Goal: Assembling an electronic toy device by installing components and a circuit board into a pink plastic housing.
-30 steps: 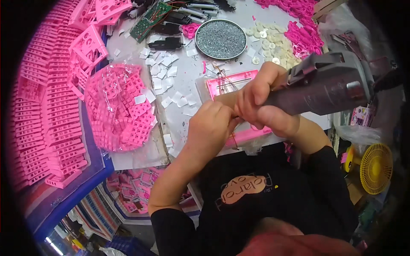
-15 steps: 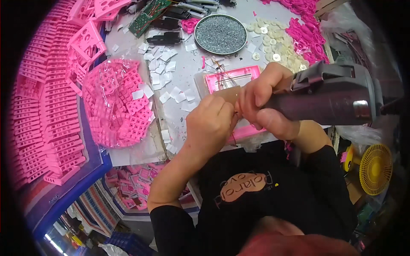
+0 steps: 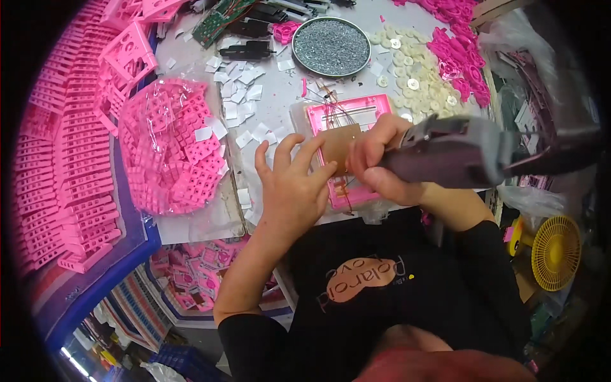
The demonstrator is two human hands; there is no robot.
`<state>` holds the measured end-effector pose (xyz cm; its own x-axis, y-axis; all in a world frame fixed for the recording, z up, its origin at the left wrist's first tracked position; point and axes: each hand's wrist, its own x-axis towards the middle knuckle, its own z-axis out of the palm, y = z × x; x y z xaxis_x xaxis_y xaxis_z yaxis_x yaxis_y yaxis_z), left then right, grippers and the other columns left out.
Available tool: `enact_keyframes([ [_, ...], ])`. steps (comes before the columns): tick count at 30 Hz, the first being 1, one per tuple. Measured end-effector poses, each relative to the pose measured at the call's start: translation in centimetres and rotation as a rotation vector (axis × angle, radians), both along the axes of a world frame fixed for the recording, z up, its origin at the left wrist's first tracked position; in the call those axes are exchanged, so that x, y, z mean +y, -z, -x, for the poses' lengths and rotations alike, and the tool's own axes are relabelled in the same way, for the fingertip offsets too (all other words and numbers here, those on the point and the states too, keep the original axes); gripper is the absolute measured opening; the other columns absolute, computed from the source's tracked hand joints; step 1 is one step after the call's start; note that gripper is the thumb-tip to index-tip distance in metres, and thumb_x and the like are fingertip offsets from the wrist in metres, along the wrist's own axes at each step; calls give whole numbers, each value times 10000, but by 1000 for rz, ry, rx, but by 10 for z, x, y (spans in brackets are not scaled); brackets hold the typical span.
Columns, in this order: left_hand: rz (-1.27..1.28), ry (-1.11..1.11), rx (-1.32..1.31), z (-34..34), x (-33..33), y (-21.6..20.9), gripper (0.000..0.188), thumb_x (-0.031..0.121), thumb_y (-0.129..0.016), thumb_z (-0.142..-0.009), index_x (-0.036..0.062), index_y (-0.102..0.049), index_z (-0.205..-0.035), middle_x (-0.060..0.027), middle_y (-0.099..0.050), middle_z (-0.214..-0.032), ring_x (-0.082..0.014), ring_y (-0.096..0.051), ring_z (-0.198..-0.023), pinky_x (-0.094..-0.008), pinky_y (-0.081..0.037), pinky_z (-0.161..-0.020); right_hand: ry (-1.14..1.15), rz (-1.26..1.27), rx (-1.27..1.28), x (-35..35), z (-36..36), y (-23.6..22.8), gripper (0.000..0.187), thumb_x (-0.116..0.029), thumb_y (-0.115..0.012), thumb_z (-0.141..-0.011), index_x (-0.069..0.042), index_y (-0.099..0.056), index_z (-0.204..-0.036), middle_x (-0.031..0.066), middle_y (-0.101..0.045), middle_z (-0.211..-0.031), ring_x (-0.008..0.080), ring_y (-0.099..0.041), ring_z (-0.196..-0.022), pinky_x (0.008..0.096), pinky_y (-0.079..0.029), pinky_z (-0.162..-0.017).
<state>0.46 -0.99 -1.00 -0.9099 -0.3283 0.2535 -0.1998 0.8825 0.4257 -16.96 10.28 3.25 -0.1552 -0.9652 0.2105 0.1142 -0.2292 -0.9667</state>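
Observation:
My right hand is closed around a dark grey electric screwdriver, which lies sideways with its body to the right. The tip end is hidden by my fingers. Under it is a pink plastic housing with thin wires sticking up at its far side. A brown flat board rests over the housing. At the board's left edge, my left hand has its fingers spread, with thumb and index finger close to or touching the board. More wires and small parts show at the housing's near side.
Past the housing stands a round dish of small screws. White discs and magenta parts lie at the right. White paper squares, a bag of pink parts and stacked pink frames are at left. A yellow fan stands at lower right.
My left hand has moved left, and its fingers have spread from a pinch beside the right hand. The screwdriver has tilted, its rear end now lower in view. More of the brown board shows.

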Motion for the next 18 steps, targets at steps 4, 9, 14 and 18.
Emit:
enact_keyframes([
  [4, -9, 4, 3, -3, -1, 5, 261, 147, -732, -710, 171, -773, -967, -31, -612, -1279, -279, -491, -1255, -615, -212, -1106, -39, 28, 227, 0, -3, 8, 211, 17, -606, -865, -101, -436, -907, 60, -520, -708, 180, -514, -638, 361, -446, -642],
  [9, -70, -17, 56, 0, 2, 9, 212, 170, -750, -714, 153, -757, -925, -35, -625, -1221, -264, -511, -1217, -614, -205, -1105, 5, 41, 73, 1, -5, 10, 221, -62, -637, -904, -104, -428, -963, 49, -513, -682, 167, -493, -612, 352, -438, -638],
  [14, -199, -65, 167, 8, 15, 5, 241, 244, -802, -715, 144, -724, -920, -9, -629, -1058, -242, -554, -1124, -598, -218, -1075, -24, 79, -150, 2, -1, -2, 221, -89, -651, -915, -65, -461, -1026, 70, -579, -824, 138, -553, -732, 304, -474, -704],
  [18, -127, 9, 207, 14, 16, 13, 223, 228, -814, -715, 146, -708, -893, 36, -631, -940, -212, -585, -1026, -570, -250, -1034, -109, 173, -257, 0, 3, -10, 228, -60, -635, -918, -44, -445, -1043, 66, -552, -779, 138, -552, -711, 302, -465, -660],
])
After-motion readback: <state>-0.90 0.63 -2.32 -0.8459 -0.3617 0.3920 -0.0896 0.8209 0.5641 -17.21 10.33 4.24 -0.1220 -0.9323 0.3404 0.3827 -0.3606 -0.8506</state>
